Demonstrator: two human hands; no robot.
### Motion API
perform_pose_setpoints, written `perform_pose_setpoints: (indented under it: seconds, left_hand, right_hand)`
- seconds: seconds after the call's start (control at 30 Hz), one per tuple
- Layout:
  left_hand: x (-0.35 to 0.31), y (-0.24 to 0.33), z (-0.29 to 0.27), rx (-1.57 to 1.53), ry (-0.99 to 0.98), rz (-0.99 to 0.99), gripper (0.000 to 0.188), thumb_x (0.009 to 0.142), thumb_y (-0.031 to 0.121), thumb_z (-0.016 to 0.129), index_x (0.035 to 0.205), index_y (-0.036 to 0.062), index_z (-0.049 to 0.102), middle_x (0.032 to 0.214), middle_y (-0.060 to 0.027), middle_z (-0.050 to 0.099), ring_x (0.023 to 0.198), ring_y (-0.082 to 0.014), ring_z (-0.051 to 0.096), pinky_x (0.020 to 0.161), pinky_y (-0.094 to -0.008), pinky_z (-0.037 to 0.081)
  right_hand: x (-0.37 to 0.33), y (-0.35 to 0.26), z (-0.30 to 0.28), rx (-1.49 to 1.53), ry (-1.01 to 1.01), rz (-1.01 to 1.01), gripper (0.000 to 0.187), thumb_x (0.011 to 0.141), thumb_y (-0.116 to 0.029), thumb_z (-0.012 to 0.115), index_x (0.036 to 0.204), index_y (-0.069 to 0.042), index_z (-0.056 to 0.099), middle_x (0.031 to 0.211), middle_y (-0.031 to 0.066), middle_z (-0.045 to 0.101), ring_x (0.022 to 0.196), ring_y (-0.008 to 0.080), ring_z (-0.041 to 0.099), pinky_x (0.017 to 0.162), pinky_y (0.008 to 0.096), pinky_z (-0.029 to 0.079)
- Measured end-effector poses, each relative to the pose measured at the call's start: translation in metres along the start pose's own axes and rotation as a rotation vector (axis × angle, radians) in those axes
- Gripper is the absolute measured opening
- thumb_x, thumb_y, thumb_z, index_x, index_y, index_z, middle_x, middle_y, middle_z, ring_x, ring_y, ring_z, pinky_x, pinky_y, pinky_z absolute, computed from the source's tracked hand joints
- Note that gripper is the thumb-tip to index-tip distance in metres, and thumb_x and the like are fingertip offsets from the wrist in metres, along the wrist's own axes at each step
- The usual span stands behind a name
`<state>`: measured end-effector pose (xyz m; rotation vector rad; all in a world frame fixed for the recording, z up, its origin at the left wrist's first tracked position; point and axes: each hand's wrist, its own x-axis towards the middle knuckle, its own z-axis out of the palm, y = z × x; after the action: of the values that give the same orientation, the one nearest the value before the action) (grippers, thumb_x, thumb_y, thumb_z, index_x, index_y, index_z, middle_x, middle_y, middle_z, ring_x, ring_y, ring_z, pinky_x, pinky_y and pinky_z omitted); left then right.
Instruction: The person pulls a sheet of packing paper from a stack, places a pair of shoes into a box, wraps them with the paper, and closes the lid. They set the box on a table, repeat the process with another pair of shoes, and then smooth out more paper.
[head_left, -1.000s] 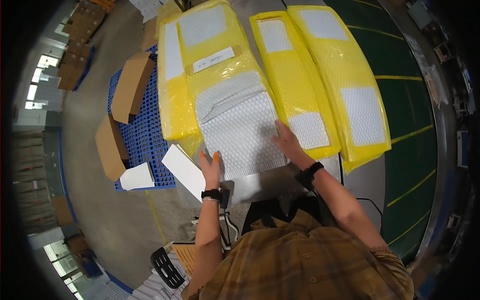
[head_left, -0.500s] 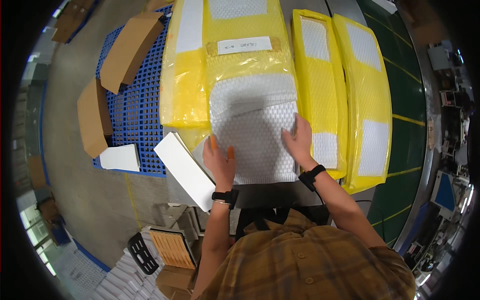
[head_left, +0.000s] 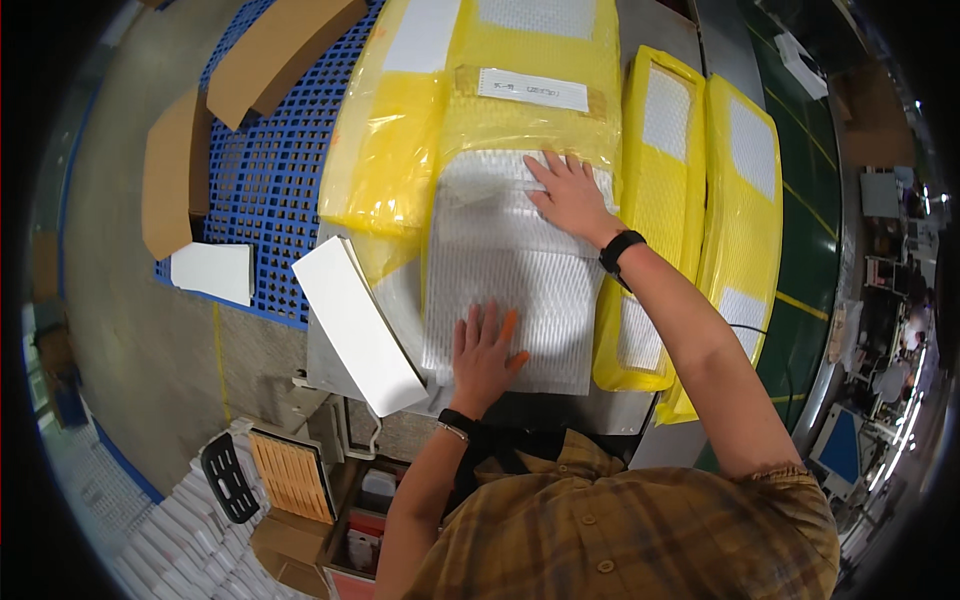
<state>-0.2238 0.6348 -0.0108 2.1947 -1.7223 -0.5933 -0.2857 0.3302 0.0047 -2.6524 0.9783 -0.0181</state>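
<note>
Fingers spread, gripping nothing, the left hand [head_left: 485, 358] lies palm-down on the near part of a white textured wrap [head_left: 512, 270], the right hand [head_left: 574, 196] on its far part (apparently keeping it flat); beyond, a yellow package [head_left: 535, 128] bears an upturned label [head_left: 533, 90], probably for reading.

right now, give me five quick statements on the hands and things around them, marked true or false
1. The right hand is higher in the picture than the left hand. True.
2. The white board lies to the left of the left hand. True.
3. The left hand is closed around the white board. False: it is spread over the textured white wrap.
4. A brown cardboard piece lies over the blue pallet. True.
5. The blue pallet is right of the textured white wrap. False: it is to its left.
</note>
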Motion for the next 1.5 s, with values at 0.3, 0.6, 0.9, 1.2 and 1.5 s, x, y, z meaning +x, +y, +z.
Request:
perform_pose_setpoints:
  seconds: [0.3,0.6,0.9,1.2,1.5]
  left_hand:
    - [-0.039,0.0,-0.005,-0.058,-0.037,0.038,0.048,0.086,0.044,0.065,0.124,0.0146,0.064,0.153,-0.0119,0.038,0.141,-0.0361,0.032,0.114,-0.0555,0.024]
    - [0.082,-0.007,-0.08,-0.25,0.271,0.164,0.045,0.085,0.023,0.069,0.125,0.006,0.06,0.136,-0.0137,0.05,0.131,-0.0362,0.042,0.108,-0.0498,0.03]
    - [0.216,-0.043,-0.064,0.054,0.312,0.26,0.068,0.089,0.036,0.065,0.137,-0.0066,0.044,0.149,-0.0219,0.036,0.139,-0.037,0.032,0.113,-0.0514,0.027]
    - [0.254,-0.028,-0.068,0.081,0.346,0.266,0.059,0.084,0.032,0.07,0.127,-0.0039,0.053,0.127,-0.0161,0.054,0.119,-0.0335,0.049,0.101,-0.0489,0.037]
    - [0.254,-0.029,-0.068,0.131,0.379,0.279,0.051,0.084,0.035,0.068,0.121,0.0007,0.06,0.115,-0.015,0.059,0.106,-0.0331,0.055,0.095,-0.0476,0.04]
  right_hand:
    - [0.019,-0.01,0.006,-0.097,-0.077,0.055,0.071,0.095,-0.05,0.049,0.151,-0.009,0.031,0.154,0.0251,0.028,0.139,0.0523,0.022,0.113,0.0608,0.019]
    - [0.03,-0.012,0.019,-0.15,0.292,0.077,0.068,0.094,-0.047,0.052,0.146,-0.005,0.038,0.143,0.0263,0.04,0.128,0.0496,0.038,0.108,0.0584,0.027]
    - [0.052,-0.007,0.003,0.12,0.143,0.268,0.047,0.093,-0.038,0.054,0.123,-0.002,0.059,0.113,0.0249,0.063,0.105,0.0412,0.06,0.09,0.0495,0.047]
    - [0.059,0.005,0.001,0.023,0.311,0.238,0.041,0.094,-0.037,0.053,0.115,-0.004,0.064,0.109,0.02,0.066,0.099,0.0393,0.062,0.086,0.0468,0.049]
    - [0.05,0.013,0.005,0.101,0.179,0.217,0.047,0.095,-0.04,0.051,0.125,-0.005,0.059,0.125,0.022,0.06,0.115,0.0382,0.055,0.098,0.0453,0.043]
